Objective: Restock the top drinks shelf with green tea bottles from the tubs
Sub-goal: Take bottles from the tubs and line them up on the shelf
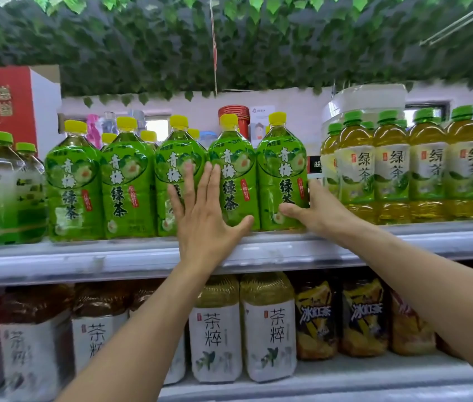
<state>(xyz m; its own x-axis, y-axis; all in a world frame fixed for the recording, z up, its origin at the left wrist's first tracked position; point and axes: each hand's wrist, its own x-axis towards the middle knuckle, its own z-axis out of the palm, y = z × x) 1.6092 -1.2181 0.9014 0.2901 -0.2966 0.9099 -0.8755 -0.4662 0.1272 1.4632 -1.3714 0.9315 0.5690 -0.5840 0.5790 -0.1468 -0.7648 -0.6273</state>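
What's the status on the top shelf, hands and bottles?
Left hand flat, fingers straight against front-row green tea bottles. Right hand has a grip on the rightmost yellow-capped bottle. Gap beside it; nothing blocking.

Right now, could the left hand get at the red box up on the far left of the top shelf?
Probably yes. The left hand lies flat on the green bottles, holding nothing, and the red box stands unblocked.

Ceiling: fake green leaves (229, 39) covered the whole overhead area, hanging down to the wall's top edge.
Wall: pale pink wall (287, 108) ran behind the shelving.
Windows: small dark-framed window (426, 107) sat at the right, a bright one (158, 126) at the left.
Shelving: white shelf edge (84, 259) crossed the view, with a lower shelf (345, 381) beneath.
Light: even, soft.
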